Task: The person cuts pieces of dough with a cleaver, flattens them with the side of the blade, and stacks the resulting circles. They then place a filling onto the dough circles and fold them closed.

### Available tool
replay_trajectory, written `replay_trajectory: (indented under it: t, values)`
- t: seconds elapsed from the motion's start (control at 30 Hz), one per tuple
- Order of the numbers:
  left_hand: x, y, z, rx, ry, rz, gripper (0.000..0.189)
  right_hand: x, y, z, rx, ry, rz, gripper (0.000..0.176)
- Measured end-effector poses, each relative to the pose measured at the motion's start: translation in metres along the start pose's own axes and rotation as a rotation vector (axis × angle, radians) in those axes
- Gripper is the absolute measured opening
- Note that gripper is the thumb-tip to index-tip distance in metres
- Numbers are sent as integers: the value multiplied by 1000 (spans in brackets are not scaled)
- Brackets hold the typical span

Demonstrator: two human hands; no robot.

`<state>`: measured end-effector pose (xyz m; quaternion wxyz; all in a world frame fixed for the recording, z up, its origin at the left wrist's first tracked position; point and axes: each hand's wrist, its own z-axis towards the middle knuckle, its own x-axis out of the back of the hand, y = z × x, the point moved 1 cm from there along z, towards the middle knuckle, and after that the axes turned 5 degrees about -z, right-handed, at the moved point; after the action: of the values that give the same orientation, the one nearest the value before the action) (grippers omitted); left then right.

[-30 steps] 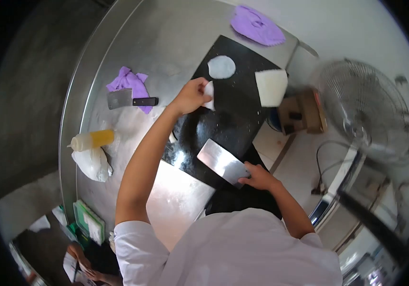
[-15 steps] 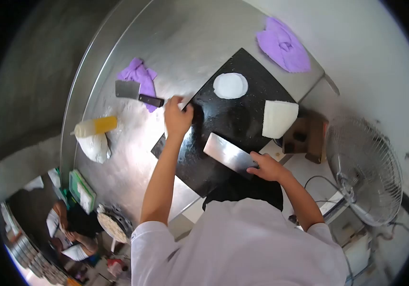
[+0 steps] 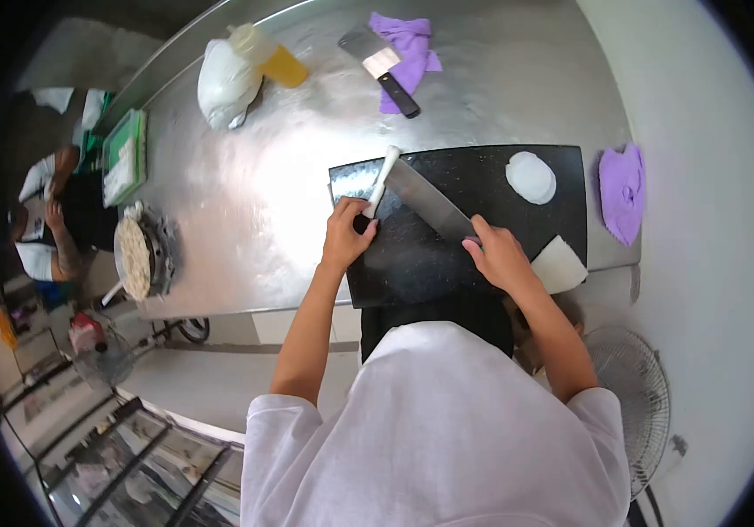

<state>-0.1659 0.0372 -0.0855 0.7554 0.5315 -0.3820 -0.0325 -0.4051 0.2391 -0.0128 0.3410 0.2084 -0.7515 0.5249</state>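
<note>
My right hand (image 3: 498, 253) is closed around the handle of a wide-bladed cleaver (image 3: 429, 200). The blade slants across the black board (image 3: 421, 281), its far end right beside a white dough-like roll (image 3: 383, 180). My left hand (image 3: 349, 230) has its fingers on the near end of that roll, thumb and fingertips curled around it. On the board's right side lies a stack of thin white rounds (image 3: 531, 178). A white block-like piece (image 3: 559, 266) sits at the near right corner, partly behind my right forearm.
Beyond the board, a second blade with a black handle (image 3: 397, 94) rests on a purple cloth (image 3: 412, 39). A yellow-filled bottle (image 3: 282, 65) leans by a white bag (image 3: 226, 86). Another purple cloth (image 3: 622, 193) lies right. A person (image 3: 47, 211) is at left, near a pan (image 3: 137, 257).
My view has turned, so the board now lies straighter before me. My left hand has come onto the board with the white roll, and the cleaver has moved up beside it.
</note>
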Motion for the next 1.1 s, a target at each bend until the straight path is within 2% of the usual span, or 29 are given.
replay_trajectory:
  t: [0.07, 0.27, 0.4, 0.47, 0.53, 0.6, 0.67, 0.73, 0.8, 0.83, 0.87, 0.97, 1.03, 1.07, 1.1]
  values:
    - [4, -9, -8, -148, -8, 39, 36, -1, -11, 16, 42, -86, -118, 25]
    - [7, -22, -5, -95, 21, 4, 26, 0, -24, 39, 85, -206, -274, 28]
    - [4, -27, 2, -187, 7, 21, 27, -10, -34, 37, 12, -293, -333, 30]
    - [1, -27, 2, -204, 1, 29, 26, -24, -34, 32, -22, -268, -289, 34]
    - [-4, -30, 3, -94, 26, 21, 24, -47, -35, 27, -78, -271, -220, 36]
    - [-4, -30, 3, -62, 53, 21, 22, -68, -35, 21, -139, -253, -157, 39]
    - [1, -31, 5, -53, 70, 22, 20, -87, -35, 14, -147, -169, -89, 48]
    - [13, -33, 4, -116, 285, -19, 10, -103, -25, -5, -157, -106, 5, 54]
    - [29, -36, -7, 51, 230, -200, 8, -113, -27, -39, -230, 46, 163, 52]
    - [34, -36, -12, 71, 189, -227, 6, -107, -38, -55, -285, 137, 227, 48]
    - [35, -34, -16, 61, 161, -240, 6, -108, -40, -72, -309, 157, 228, 48]
    - [25, -20, -30, 50, -157, -354, 9, -115, -51, -123, -485, 360, 249, 42]
    - [13, -2, -30, -75, -374, -342, 13, -120, -62, -147, -587, 558, 267, 37]
    - [6, 3, -32, -139, -489, -337, 14, -126, -69, -155, -609, 584, 263, 37]
    - [0, 9, -31, -152, -520, -343, 14, -136, -76, -164, -683, 647, 322, 34]
